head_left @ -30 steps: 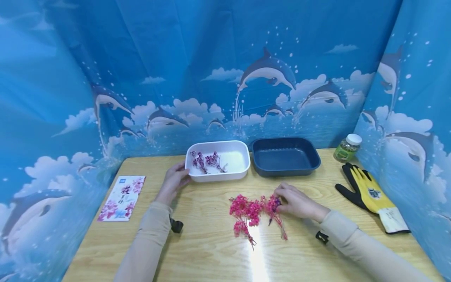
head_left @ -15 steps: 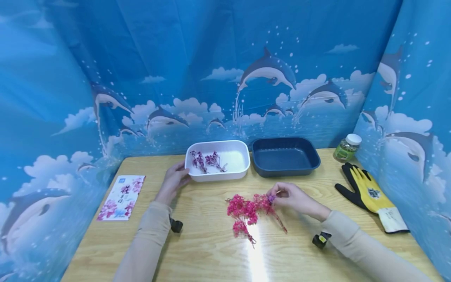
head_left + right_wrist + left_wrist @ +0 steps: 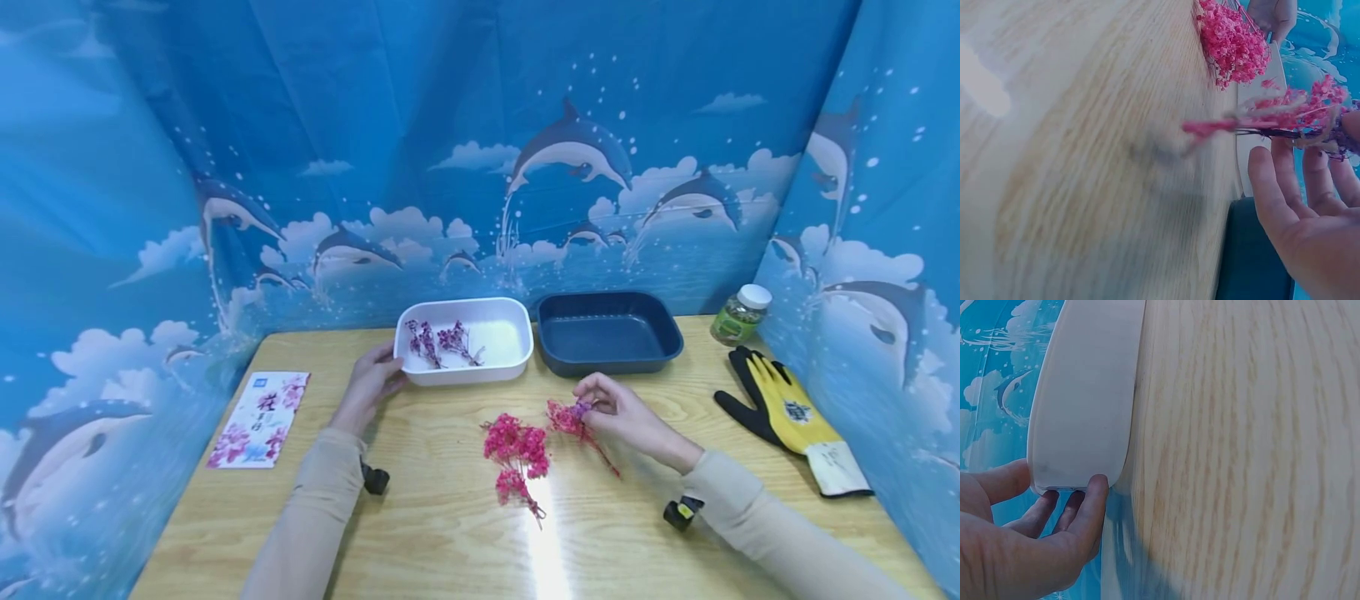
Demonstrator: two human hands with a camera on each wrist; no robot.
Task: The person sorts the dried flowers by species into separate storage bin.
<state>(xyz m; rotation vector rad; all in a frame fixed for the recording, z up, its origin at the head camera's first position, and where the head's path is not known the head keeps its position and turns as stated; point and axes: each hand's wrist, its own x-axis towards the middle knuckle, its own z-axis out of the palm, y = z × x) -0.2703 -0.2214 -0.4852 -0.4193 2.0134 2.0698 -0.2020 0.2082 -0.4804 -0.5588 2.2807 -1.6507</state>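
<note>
In the head view my left hand holds the left end of a white tray, in which small purple dried flower sprigs lie. The left wrist view has my thumb at its rim and fingertips against the end wall. Between thumb and fingers my right hand pinches a dried flower sprig, purple near the fingertips with pink blossoms and a pink stem trailing down. Whether pink and purple are separate sprigs, I cannot tell. A pink dried flower bunch lies on the table to its left.
A dark blue tray stands right of the white one. Farther right are a lidded jar and a yellow-and-black glove. At the left lies a floral printed card. A dolphin-printed curtain encloses the table.
My right hand has lifted the pink and purple sprig apart from the pink bunch, moving slightly up. My left hand stays on the white tray.
</note>
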